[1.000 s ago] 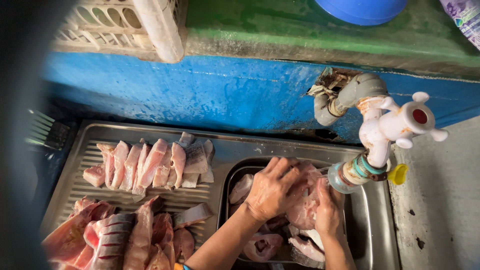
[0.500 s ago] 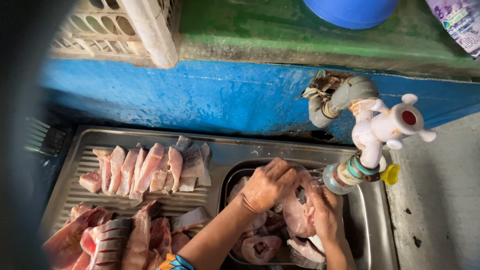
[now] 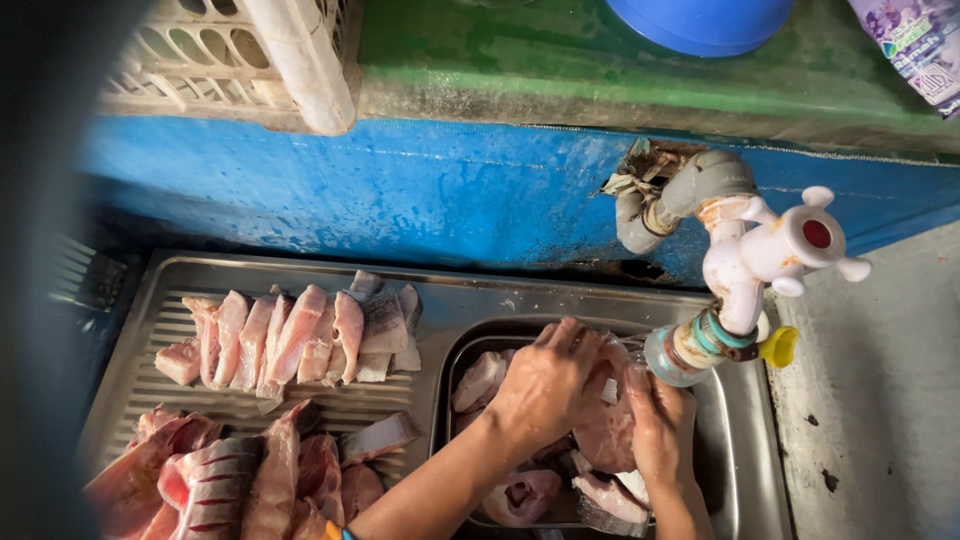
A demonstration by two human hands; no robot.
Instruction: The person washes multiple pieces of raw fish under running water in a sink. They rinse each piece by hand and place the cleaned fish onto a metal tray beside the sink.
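Note:
Both of my hands hold a pink slab of raw fish [image 3: 605, 425] over the metal sink basin [image 3: 455, 365], just under the spout of the white tap [image 3: 745, 260]. My left hand [image 3: 545, 385] grips the fish from the left and above. My right hand [image 3: 660, 425] closes on its right side. More fish pieces [image 3: 520, 495] lie in the basin below my hands.
On the ribbed draining board [image 3: 150, 340] lies a row of cut fish slices [image 3: 300, 335], with larger skin-on fish chunks [image 3: 220, 485] nearer me. A blue wall [image 3: 400, 190] rises behind the sink; a pale plastic crate [image 3: 230, 55] and a blue tub [image 3: 700, 20] sit on the green ledge.
The view has shifted slightly. My hands have turned the fish piece and lifted it closer to the tap spout.

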